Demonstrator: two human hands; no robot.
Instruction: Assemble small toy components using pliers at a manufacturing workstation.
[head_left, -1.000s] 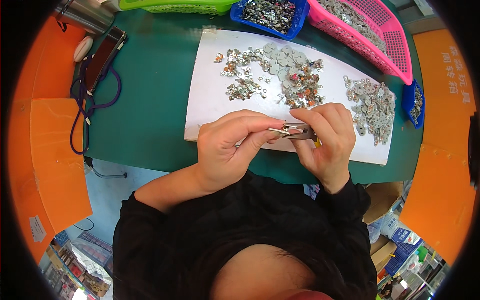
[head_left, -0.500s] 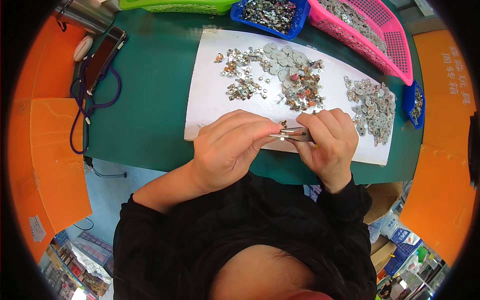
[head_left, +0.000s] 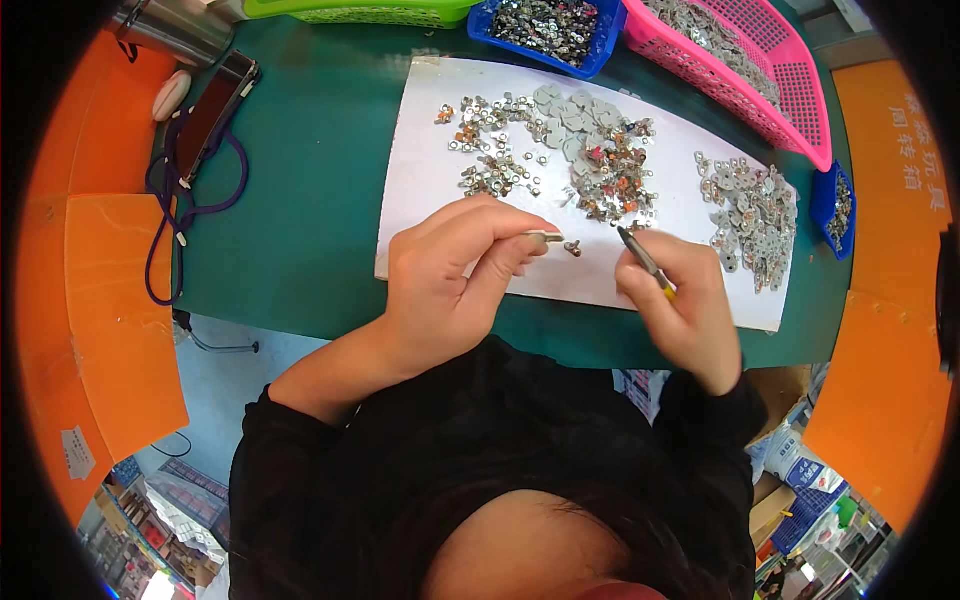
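Observation:
Between the thumb and index finger of my left hand is a small flat grey-white piece, mostly covered by the fingers. My right hand is wrapped round a pair of pliers, whose dark metal nose points up and left, apart from the piece. Just beyond my left fingertips lies a small metal part on the white board. Farther back on the board are a pile of small metal clips, grey flat discs and mixed metal and orange bits. A heap of grey pieces spreads at the right.
Along the back stand a green basket, a blue tray of small parts and a pink basket of grey pieces. A smaller blue tray is at the right edge. A phone with a purple cord lies left on the green table.
My right hand has drawn the pliers away from the piece, to the right, and tilted them. My left hand stays nearly in place, still pinching the piece.

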